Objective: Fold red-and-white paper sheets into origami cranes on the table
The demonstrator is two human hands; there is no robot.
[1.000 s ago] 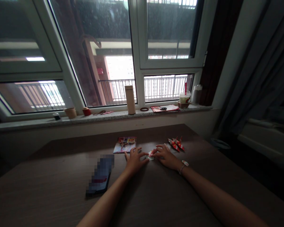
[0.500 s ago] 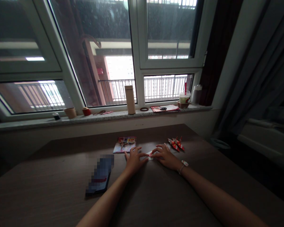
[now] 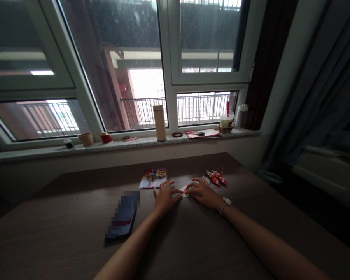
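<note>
A small piece of folded paper point(image 3: 185, 195), white with some red, lies flat on the dark table between my hands. My left hand point(image 3: 165, 199) has its thumb and index finger closed on the paper's left edge, its other fingers bent above the table. From the right side, my right hand point(image 3: 203, 193) pinches the same paper, its fingertips almost meeting those of the left. Both hands partly cover the paper, so its full shape is hidden. Just beyond my right hand stand red and white folded paper cranes point(image 3: 217, 179).
A colourful printed packet point(image 3: 153, 179) lies behind my left hand. Left of my forearm is a dark, blurred phone-like object point(image 3: 124, 217). Along the windowsill stand a beige flask point(image 3: 160, 123), papers with scissors point(image 3: 200, 133), a drink cup point(image 3: 226, 119) and several small containers.
</note>
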